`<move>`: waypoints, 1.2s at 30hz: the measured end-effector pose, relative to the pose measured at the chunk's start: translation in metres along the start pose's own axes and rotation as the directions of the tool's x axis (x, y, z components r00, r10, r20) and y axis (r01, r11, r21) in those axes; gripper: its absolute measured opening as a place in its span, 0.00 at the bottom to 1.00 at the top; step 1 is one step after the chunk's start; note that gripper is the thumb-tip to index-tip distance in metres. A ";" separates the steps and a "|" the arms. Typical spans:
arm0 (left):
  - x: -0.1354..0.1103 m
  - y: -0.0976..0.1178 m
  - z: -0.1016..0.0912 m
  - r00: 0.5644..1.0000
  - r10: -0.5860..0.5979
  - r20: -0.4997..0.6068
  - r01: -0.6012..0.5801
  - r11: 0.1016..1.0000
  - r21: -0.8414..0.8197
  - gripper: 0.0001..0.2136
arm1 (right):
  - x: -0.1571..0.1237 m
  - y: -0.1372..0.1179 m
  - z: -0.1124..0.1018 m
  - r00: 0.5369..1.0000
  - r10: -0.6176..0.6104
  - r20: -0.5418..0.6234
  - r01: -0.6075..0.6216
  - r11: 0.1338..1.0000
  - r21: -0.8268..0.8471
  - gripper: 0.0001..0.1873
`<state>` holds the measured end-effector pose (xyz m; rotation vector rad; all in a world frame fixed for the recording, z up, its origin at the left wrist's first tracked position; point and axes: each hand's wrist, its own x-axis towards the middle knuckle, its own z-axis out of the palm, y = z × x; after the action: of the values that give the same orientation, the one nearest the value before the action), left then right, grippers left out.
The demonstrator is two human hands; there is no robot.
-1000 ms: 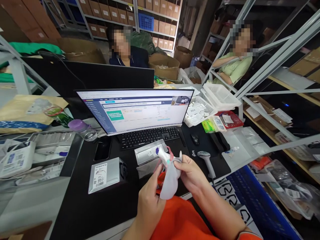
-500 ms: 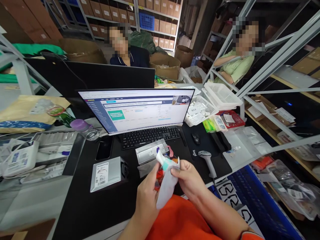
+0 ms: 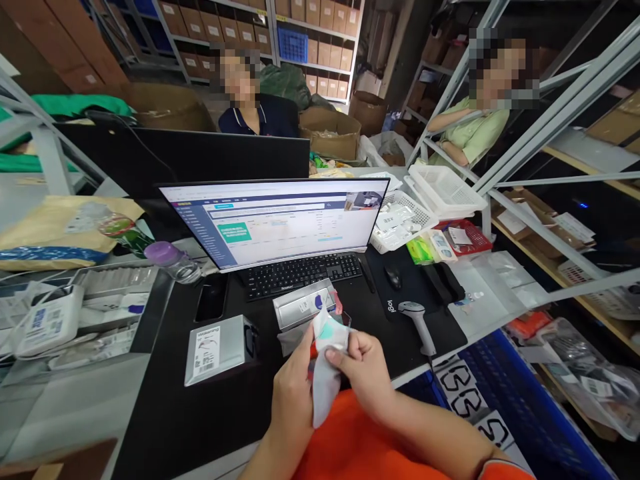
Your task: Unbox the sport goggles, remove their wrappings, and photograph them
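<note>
**Two hands close on a white bag above the desk**

The left hand (image 3: 293, 390) and right hand (image 3: 363, 368) both hold a narrow, closed grip on the soft white bag (image 3: 326, 380), which shows a teal patch. It hangs over the black desk (image 3: 150, 413), above an orange shirt (image 3: 365, 441), near a silver box (image 3: 300, 305) and a barcode scanner (image 3: 417, 327).

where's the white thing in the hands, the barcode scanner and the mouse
white soft item (image 3: 325, 387), head view, its hanging lower end
barcode scanner (image 3: 420, 331), head view, its handle
computer mouse (image 3: 393, 277), head view, its top
</note>
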<state>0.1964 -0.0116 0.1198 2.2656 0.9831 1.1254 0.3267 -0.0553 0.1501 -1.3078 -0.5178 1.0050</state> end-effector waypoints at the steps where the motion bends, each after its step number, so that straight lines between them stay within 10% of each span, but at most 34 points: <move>1: 0.001 0.000 -0.001 1.000 0.026 0.003 -0.026 1.000 0.000 0.29 | 0.008 -0.006 -0.001 0.998 0.053 0.021 -0.054 0.993 0.105 0.37; 6: 0.001 0.001 -0.003 0.991 0.134 -0.018 -0.133 0.990 0.038 0.29 | 0.028 -0.021 0.000 0.982 0.189 0.020 -0.186 0.930 0.317 0.38; 14: -0.002 -0.001 0.003 0.992 0.046 -0.122 -0.040 0.998 0.047 0.31 | -0.015 0.012 0.009 0.982 -0.190 0.008 0.188 0.959 -0.211 0.36; 22: -0.012 0.003 0.007 0.997 0.070 -0.033 -0.070 0.998 0.010 0.29 | 0.028 -0.012 0.005 0.992 0.118 -0.032 -0.105 0.956 0.274 0.39; 30: -0.016 0.000 0.002 0.997 -0.056 -0.051 0.056 0.998 -0.006 0.26 | -0.014 0.023 0.012 0.986 -0.154 -0.063 0.143 0.977 -0.157 0.35; 36: -0.012 -0.003 0.004 0.996 -0.074 0.040 0.077 0.993 -0.092 0.26 | 0.013 0.001 0.001 1.000 0.000 0.031 -0.003 0.995 0.096 0.37</move>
<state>0.1938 -0.0184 0.1092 2.1490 0.9727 1.0723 0.3325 -0.0440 0.1469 -1.2091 -0.4862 1.0399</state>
